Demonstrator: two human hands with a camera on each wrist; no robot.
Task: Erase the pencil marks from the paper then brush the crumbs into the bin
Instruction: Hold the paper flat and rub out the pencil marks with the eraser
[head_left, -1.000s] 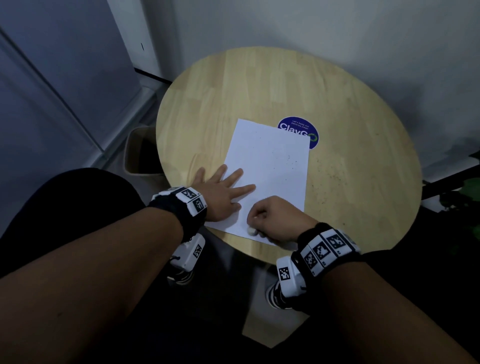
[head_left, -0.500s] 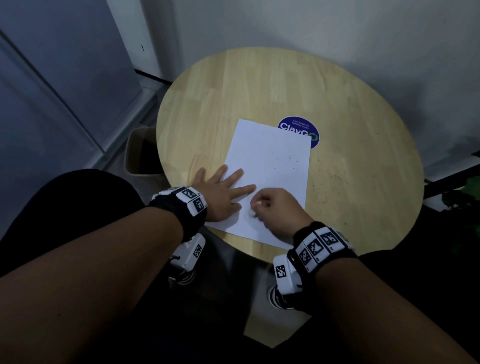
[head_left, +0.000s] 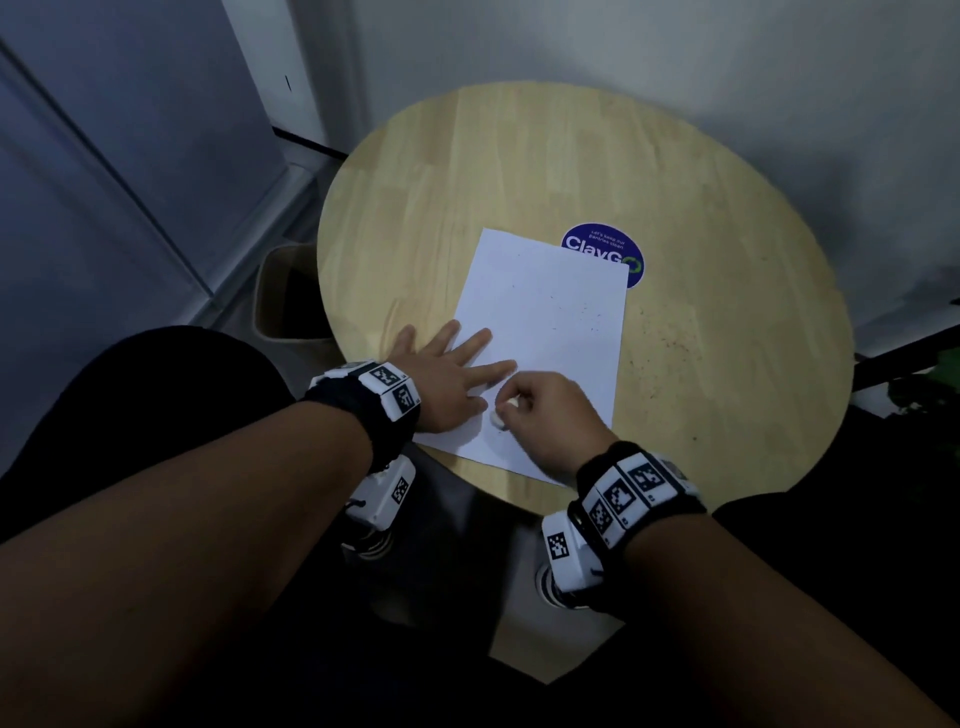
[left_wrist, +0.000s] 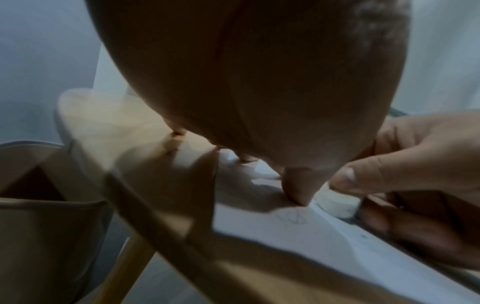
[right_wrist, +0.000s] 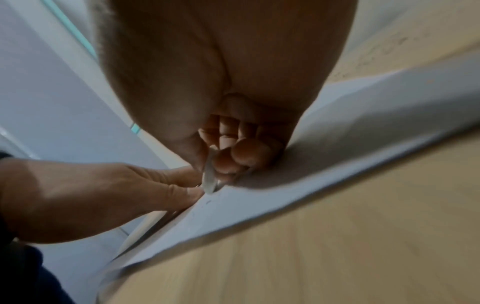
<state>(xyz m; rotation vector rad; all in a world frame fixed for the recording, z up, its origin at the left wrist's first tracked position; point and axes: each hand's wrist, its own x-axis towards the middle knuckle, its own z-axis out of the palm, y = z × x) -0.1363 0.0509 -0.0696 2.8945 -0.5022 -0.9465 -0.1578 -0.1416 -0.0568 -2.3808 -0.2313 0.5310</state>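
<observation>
Left hand: I see my left hand (head_left: 441, 379) flat with fingers spread, pressing the paper's near-left corner, two fingers lying off the sheet on the wood.
Right hand: my right hand (head_left: 545, 421) curls round a white eraser (head_left: 503, 414), pinched against the sheet just beside the left thumb.
Paper: the white paper (head_left: 540, 332) lies near the table's front edge, its far-right corner covering part of a blue round sticker (head_left: 602, 248).
Marks: a faint pencil scribble (left_wrist: 292, 218) shows by the thumb tip; dark crumbs (head_left: 592, 317) dot the sheet's right side.
Table: round, wooden table (head_left: 727, 291).
Bin: a beige bin (head_left: 270, 291) stands below the table's left edge.
</observation>
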